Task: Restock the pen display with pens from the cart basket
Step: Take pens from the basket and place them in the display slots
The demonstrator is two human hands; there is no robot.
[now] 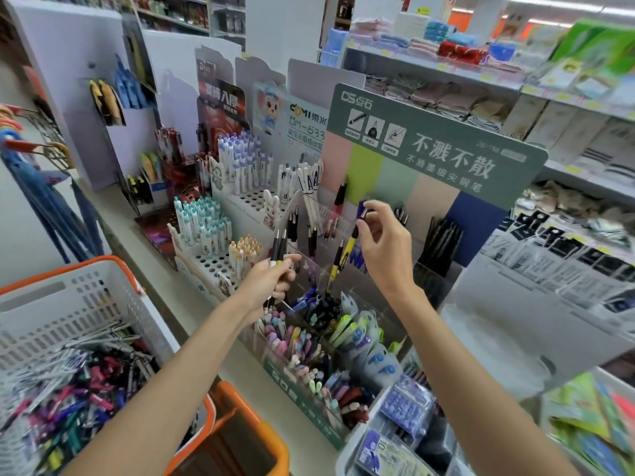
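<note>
Your left hand [269, 285] grips spare pens [280, 245]; your right hand [383, 247] pinches a yellow pen [352, 238], mid-placement. Lower it upright into the pen display [395, 176].

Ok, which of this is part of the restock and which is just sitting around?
Job: left hand holding black pens; right hand pinching a yellow pen; clear pen display; cart basket of loose pens.
Lying about: folded towels; umbrellas; white pen stands.
</note>
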